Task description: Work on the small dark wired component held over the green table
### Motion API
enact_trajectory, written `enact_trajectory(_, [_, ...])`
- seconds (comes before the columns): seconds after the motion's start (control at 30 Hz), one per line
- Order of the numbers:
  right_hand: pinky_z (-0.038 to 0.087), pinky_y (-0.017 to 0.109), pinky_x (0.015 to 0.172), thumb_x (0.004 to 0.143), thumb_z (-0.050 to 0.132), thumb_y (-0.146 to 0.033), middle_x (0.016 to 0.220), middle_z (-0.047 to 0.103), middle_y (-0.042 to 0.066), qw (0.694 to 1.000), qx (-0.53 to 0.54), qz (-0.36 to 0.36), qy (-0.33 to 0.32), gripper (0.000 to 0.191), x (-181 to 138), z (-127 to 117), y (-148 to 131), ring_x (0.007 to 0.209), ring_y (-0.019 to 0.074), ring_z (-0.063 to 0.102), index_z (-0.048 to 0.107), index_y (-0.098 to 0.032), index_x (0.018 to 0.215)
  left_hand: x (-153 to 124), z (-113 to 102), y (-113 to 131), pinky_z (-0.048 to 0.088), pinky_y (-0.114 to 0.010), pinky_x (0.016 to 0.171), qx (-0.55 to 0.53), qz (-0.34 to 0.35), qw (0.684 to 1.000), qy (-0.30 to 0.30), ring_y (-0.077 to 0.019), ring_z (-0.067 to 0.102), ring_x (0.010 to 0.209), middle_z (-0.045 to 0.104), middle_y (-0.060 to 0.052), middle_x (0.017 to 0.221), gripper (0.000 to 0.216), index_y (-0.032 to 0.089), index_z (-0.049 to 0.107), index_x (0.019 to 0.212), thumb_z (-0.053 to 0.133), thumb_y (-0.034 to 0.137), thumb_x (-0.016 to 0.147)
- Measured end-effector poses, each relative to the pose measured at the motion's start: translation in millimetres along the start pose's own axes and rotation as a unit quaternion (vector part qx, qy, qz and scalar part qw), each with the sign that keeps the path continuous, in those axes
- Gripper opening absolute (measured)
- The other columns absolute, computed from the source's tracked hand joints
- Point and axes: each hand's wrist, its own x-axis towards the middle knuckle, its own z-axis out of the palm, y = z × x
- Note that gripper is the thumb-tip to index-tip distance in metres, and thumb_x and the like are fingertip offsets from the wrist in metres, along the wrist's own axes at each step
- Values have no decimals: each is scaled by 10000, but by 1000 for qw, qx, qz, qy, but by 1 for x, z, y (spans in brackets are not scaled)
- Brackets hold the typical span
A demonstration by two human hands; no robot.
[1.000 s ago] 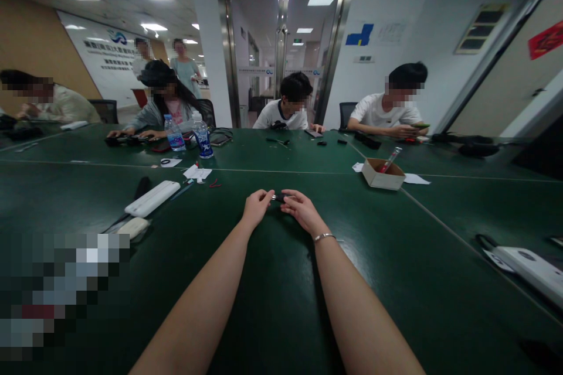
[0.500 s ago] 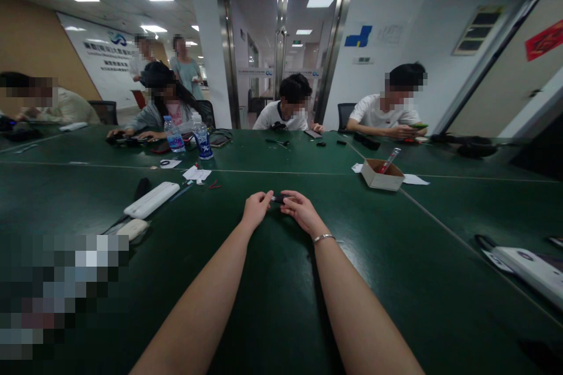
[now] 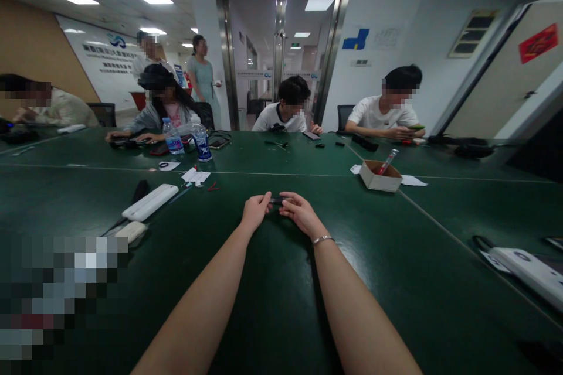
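Between my two hands is a small, dark, elongated object (image 3: 277, 201), too small to name, held level just above the green table (image 3: 281, 281). My left hand (image 3: 257, 211) pinches its left end between thumb and fingers. At its other end, the fingers of my right hand (image 3: 299, 211) are closed on it, with a silver bracelet (image 3: 324, 239) at that wrist. Fingers hide both ends of the object, so only its dark middle shows.
On the left lie a white power bank-like case (image 3: 150, 201) and scraps of paper (image 3: 196, 176), with two water bottles (image 3: 201, 139) behind. An open cardboard box (image 3: 380, 179) stands to the right. A white device (image 3: 528, 269) lies far right. Several people sit across the table.
Both hands keep their hold on the dark object, almost unmoved. The view has shifted slightly. In the background, a standing person has moved right, towards the door.
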Motion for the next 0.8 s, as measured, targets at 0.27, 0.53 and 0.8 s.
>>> enact_trajectory(0.27, [553,245,674,606,818,-192,810,599,-10,1000,4,1,-7,367,0,-1,0,692,112,644,695,-204,952,-2,-2,3,348,-272,581,74,6,997,7,-146,520,517,573,-8,521,576,179,610,583,349,613,858])
enact_trajectory(0.53, [550,242,683,646,787,-151,834,590,-2,1000,3,12,-17,332,0,0,0,702,104,637,699,-201,961,-4,-5,7,314,-280,574,87,-4,996,1,-147,487,517,529,-2,504,548,192,515,507,355,574,866])
enact_trajectory(0.8, [544,248,672,677,788,-229,717,631,3,1000,-3,9,11,315,1,0,0,673,114,637,688,-185,973,-4,-3,2,336,-253,546,14,4,1000,-15,-129,483,558,527,16,581,437,178,568,652,464,565,827])
